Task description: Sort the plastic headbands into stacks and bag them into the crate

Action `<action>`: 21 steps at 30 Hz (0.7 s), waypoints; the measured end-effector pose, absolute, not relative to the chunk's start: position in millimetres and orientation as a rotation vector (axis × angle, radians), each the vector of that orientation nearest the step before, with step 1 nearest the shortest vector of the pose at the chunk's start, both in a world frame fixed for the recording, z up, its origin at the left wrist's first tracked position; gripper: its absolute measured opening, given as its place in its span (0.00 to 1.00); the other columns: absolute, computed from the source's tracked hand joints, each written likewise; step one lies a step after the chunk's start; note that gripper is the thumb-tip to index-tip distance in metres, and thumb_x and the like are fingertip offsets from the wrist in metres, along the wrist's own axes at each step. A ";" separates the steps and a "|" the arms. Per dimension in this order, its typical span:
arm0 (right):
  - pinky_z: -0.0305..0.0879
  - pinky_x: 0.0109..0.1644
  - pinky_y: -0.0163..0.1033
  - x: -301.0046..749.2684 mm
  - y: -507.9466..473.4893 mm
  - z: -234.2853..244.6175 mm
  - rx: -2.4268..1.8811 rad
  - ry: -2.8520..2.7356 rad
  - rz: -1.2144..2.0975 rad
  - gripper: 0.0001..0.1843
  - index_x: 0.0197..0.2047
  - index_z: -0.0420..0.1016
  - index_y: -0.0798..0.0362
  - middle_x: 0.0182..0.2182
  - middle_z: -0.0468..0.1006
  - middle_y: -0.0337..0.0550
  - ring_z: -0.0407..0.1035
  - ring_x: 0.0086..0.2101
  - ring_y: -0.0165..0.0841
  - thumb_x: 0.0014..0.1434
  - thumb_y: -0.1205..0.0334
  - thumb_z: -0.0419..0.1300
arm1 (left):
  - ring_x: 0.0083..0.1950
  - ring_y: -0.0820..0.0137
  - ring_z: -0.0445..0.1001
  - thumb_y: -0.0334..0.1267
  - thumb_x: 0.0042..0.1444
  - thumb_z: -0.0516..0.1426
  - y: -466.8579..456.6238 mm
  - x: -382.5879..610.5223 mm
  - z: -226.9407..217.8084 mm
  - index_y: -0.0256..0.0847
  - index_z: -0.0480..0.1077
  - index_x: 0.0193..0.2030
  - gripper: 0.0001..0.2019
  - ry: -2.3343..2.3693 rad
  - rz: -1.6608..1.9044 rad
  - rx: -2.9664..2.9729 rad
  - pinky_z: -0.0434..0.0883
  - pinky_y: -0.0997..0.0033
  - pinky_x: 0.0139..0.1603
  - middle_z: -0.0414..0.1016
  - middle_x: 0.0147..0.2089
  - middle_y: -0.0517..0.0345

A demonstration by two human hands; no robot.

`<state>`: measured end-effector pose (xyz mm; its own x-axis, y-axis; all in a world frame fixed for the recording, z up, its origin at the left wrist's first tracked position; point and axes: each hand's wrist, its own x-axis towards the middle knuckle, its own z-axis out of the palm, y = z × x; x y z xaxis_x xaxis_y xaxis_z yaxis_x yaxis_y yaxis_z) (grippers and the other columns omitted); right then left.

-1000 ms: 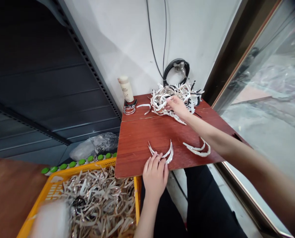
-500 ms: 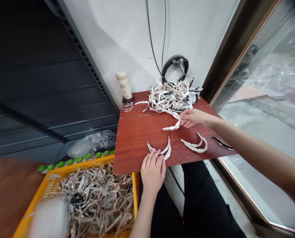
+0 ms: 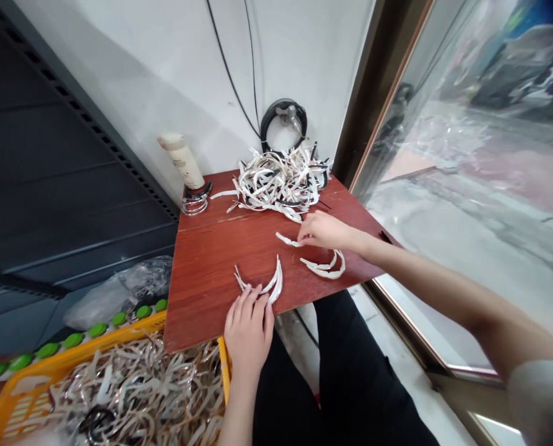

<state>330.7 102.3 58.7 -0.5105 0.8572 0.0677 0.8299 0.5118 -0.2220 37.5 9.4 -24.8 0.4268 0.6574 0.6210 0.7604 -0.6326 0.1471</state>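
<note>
Pale wall [image 3: 304,56] backs a red-brown table [image 3: 197,285]. Over its middle, a white strip [image 3: 286,240] juts leftward from the right hand [image 3: 321,231], whose bent fingers pinch it. Nearer the front edge lies a curved pair [image 3: 326,271]; left of that, the left hand [image 3: 249,316] rests loosely, fingers extended, on curved pieces [image 3: 276,282]. Farther back sit a tangled heap [image 3: 276,183], a bottle [image 3: 183,164] and a coiled cable [image 3: 265,127]. Below left, a yellow crate [image 3: 95,342] holds many more strips.
</note>
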 end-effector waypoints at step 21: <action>0.60 0.40 0.37 349.5 31.0 72.3 -1.757 -2.631 0.756 0.09 0.39 0.81 0.49 0.38 0.82 0.42 0.74 0.38 0.37 0.60 0.64 0.57 | 0.59 0.57 0.74 0.32 0.63 0.56 8.5 37.7 -22.5 0.40 0.72 0.50 0.10 -1.249 -0.998 -2.501 0.66 0.57 0.60 0.78 0.55 0.51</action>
